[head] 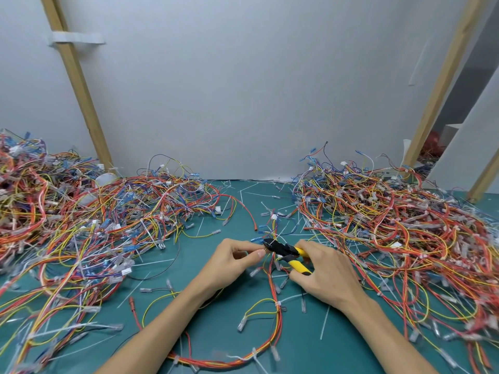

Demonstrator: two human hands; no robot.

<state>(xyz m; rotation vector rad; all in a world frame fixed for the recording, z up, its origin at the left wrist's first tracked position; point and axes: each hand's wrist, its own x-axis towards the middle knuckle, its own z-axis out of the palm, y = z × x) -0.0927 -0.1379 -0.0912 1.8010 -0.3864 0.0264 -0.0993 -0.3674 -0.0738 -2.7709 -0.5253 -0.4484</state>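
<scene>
A wire harness [274,314] of red, orange and yellow wires with clear terminals lies on the green mat [216,327] in front of me. My left hand [232,259] pinches part of this harness between thumb and fingertips. My right hand [321,273] grips the yellow handles of small cutters [283,251]. Their black jaws sit at the wires right beside my left fingertips. Whether the jaws are touching a tie or a wire is too small to tell.
A big tangled pile of harnesses [81,217] covers the left of the mat, another pile [399,225] the right. Cut white cable ties [272,205] litter the middle. A white wall [243,90] with wooden posts [78,85] stands behind.
</scene>
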